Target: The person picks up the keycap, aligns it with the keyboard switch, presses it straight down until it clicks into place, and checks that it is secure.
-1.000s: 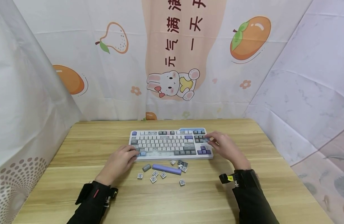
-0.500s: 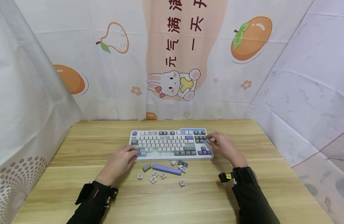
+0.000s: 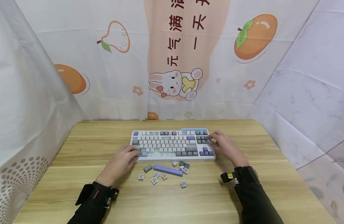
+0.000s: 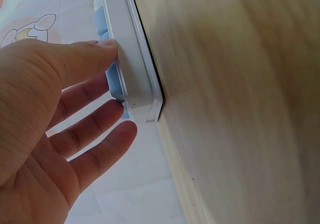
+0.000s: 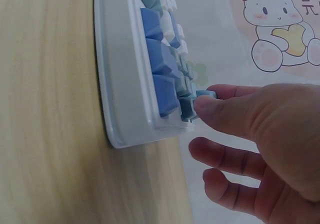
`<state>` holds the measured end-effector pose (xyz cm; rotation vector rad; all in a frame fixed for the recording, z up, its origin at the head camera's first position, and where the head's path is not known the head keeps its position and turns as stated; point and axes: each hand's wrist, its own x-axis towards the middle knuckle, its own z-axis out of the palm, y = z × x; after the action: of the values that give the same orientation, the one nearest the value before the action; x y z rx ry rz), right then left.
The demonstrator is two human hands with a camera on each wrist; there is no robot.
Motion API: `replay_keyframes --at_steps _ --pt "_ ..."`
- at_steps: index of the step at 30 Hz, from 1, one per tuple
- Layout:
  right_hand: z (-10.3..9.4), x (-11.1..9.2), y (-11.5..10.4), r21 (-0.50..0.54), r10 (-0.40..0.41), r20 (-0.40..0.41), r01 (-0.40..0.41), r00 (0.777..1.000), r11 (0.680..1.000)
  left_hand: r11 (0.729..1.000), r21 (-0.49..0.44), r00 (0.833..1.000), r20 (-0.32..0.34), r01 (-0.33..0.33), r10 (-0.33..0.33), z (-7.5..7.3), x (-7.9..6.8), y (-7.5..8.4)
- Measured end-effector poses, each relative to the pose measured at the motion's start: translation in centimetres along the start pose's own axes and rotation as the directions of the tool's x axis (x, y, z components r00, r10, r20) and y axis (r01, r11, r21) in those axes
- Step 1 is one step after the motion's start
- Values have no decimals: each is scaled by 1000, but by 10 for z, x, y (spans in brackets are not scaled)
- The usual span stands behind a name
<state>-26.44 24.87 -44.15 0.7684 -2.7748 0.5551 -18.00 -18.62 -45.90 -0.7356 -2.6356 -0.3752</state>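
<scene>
A white keyboard (image 3: 172, 159) with white, grey, blue and purple keys lies on the wooden table. My left hand (image 3: 120, 161) rests at its front left corner. In the left wrist view, the left thumb (image 4: 102, 54) touches the front edge beside blue keys, and the other fingers extend loosely past the corner. At the right end, my right hand (image 3: 226, 149) pinches a small teal-blue keycap (image 5: 206, 93) between thumb and index finger. That keycap is over the grey-green keys above the purple arrow keys, partly hidden by the fingers. The remaining right fingers are loosely bent.
In front of the keyboard lie a long purple spacebar keycap (image 3: 168, 170), a grey keycap (image 3: 148, 168) and several small light keycaps (image 3: 154, 180). A darker keycap (image 3: 184, 165) sits near the right end of the purple one. Printed white cloth (image 3: 118, 77) hangs behind the table (image 3: 149, 205).
The head view has shifted slightly, so everything appears a little farther right. Both hands keep nearly the same places on the keyboard; the loose keycaps have not visibly moved.
</scene>
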Motion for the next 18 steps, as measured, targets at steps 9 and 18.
replay_keyframes --at_steps 9,18 --pt "8 0 2 -21 36 19 -36 999 999 1000 -10 1000 -6 1 -1 0 0 0" --pt "13 3 1 -17 83 -1 -83 997 996 1000 7 1000 17 12 -12 -2 -1 0"
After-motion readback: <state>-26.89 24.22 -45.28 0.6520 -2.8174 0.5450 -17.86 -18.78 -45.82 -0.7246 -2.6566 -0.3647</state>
